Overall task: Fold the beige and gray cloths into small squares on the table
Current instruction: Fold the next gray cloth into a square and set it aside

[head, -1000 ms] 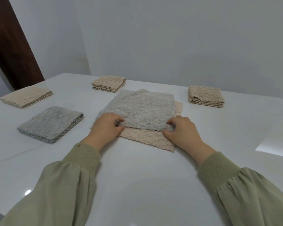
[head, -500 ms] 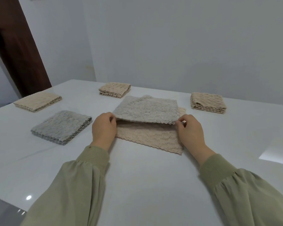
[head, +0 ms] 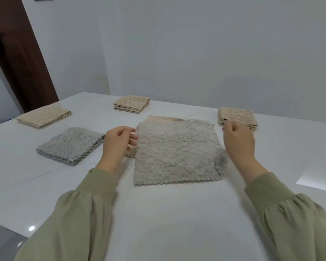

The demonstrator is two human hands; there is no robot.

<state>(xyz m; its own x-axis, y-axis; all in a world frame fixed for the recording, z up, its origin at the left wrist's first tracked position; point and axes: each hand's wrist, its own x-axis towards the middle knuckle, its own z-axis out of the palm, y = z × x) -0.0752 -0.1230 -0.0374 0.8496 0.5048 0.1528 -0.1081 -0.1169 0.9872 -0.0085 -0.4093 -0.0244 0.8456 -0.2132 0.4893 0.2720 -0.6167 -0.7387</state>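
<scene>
- The gray cloth [head: 177,151] lies spread flat between the two hands, on top of a beige cloth [head: 164,118] that shows only as a strip beyond the fingertips and a sliver under the left hand [head: 117,142].
- The left fingers [head: 134,137] are loosely curled and touch the gray cloth's left edge near its far corner. No pinch is visible.
- The right hand [head: 239,142] hovers just right of the far right corner. Its fingers [head: 226,126] are curled loosely and, as far as can be seen, hold nothing and stay clear of the cloth.
- The step in hand looks like the first fold of the gray cloth. Each hand should probably pinch only the gray layer at the corner nearest its fingers, so the beige cloth stays on the surface [head: 167,213].
- Both corners should rise and travel together, to land edge on edge with the side nearest the person.
- The edge below the right fingers looks rumpled and is worth smoothing before creasing.
- Four squares already lie folded: a gray square [head: 70,144] left of the left fingers, and three beige squares, far left [head: 43,116], beyond the left fingers [head: 132,103] and just behind the right fingers [head: 237,116].
</scene>
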